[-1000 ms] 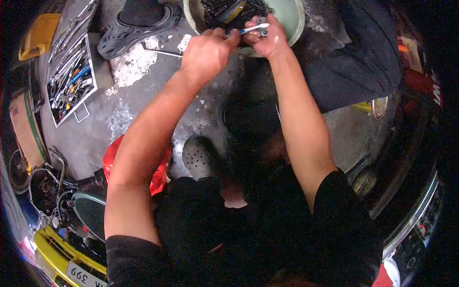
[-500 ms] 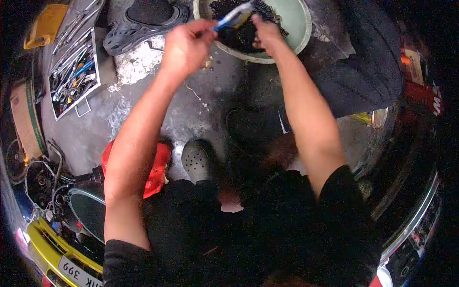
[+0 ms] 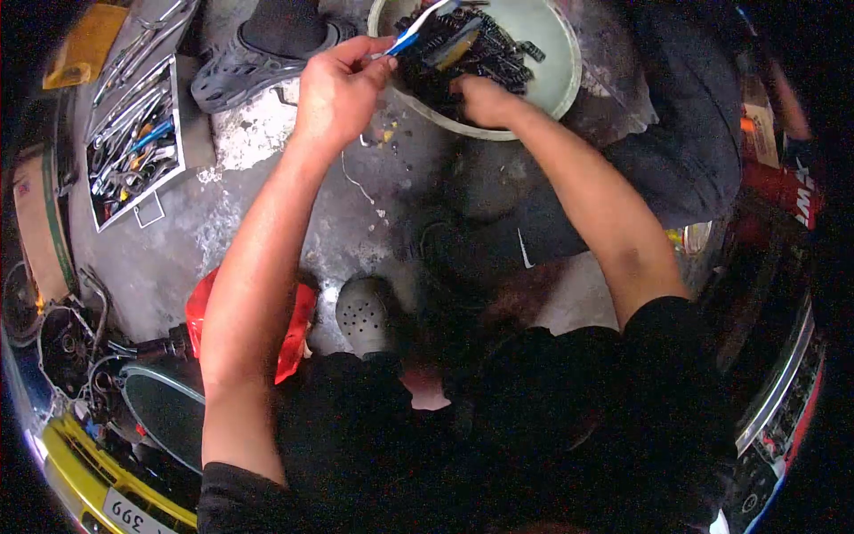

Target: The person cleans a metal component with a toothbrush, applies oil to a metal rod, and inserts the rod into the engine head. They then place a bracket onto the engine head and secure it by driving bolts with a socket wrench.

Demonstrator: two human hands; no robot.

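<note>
A blue and white brush (image 3: 409, 37), like a toothbrush, is pinched in my left hand (image 3: 341, 87) at the left rim of a round pale basin (image 3: 560, 67). Dark metal parts, some like coiled springs or chain, lie heaped (image 3: 507, 58) in the basin. My right hand (image 3: 487, 101) reaches over the near rim into that heap; its fingertips are hidden among the dark parts. A brownish-yellow piece (image 3: 458, 49) shows over the heap between my hands.
An open metal toolbox (image 3: 184, 111) with several wrenches is at the upper left. A dark clog (image 3: 222, 80) and another person's dark-clothed leg (image 3: 667, 151) flank the basin. A red object (image 3: 294, 334) lies below my left forearm. A yellow car part (image 3: 80, 463) is lower left.
My right hand has moved down and left, into the heap in the basin. My left hand stays near the rim with the brush. The view has shifted slightly.
</note>
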